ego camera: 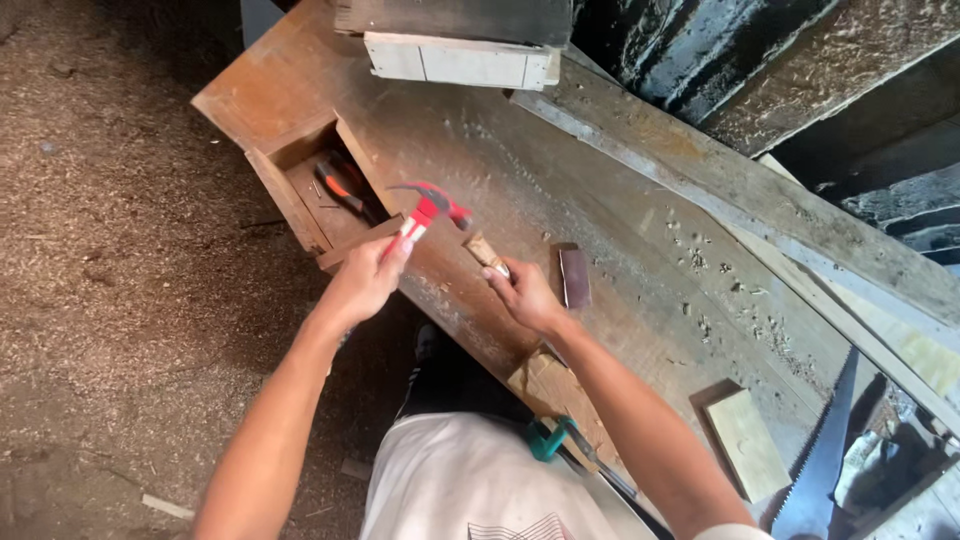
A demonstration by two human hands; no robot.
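My left hand (pixel 365 280) grips the red and white handle of a claw hammer (pixel 432 207), its red head raised just above a small wooden piece (pixel 484 250). My right hand (pixel 522 293) pinches that wooden piece and holds it against the top of the worn wooden workbench (pixel 620 290). Both hands are over the bench's near edge, close to an open drawer-like box (pixel 320 190).
The open box holds a red-handled tool (pixel 340 186). A dark sanding block (pixel 574 277) lies beside my right hand. A small wood block (pixel 745 440), a handsaw blade (pixel 825 450) and a green clamp (pixel 548 437) sit at the near end. A white box (pixel 460 62) stands far back.
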